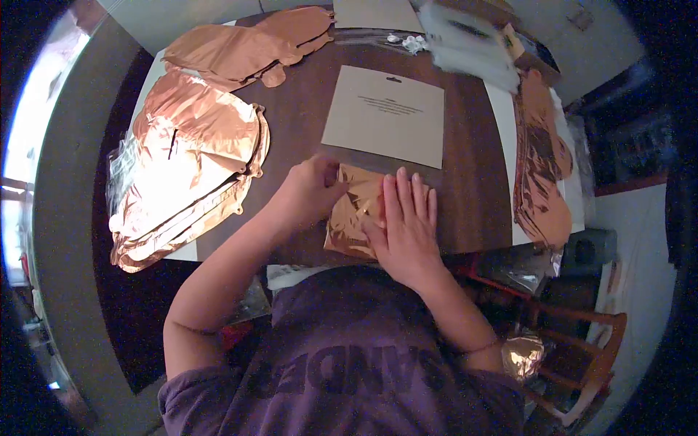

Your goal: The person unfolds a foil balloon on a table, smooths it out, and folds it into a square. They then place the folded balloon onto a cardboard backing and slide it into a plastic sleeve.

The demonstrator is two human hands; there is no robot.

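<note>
A folded copper-coloured foil balloon [354, 211] lies flat on the dark table close to my body. My left hand [314, 187] is closed at its upper left corner, fingers curled and pinching the edge. My right hand [408, 229] lies flat along its right side, fingers stretched out and pointing away from me, the thumb on the foil. Just beyond both hands lies a beige card [385, 120] with a hanging slot and small printed text.
Stacks of flat foil balloons lie at the left [193, 145], back left [240, 47] and right edge [542, 163]. Clear plastic bags [469, 47] and small white bits [411, 43] are at the back. A wooden chair [582, 356] stands at lower right.
</note>
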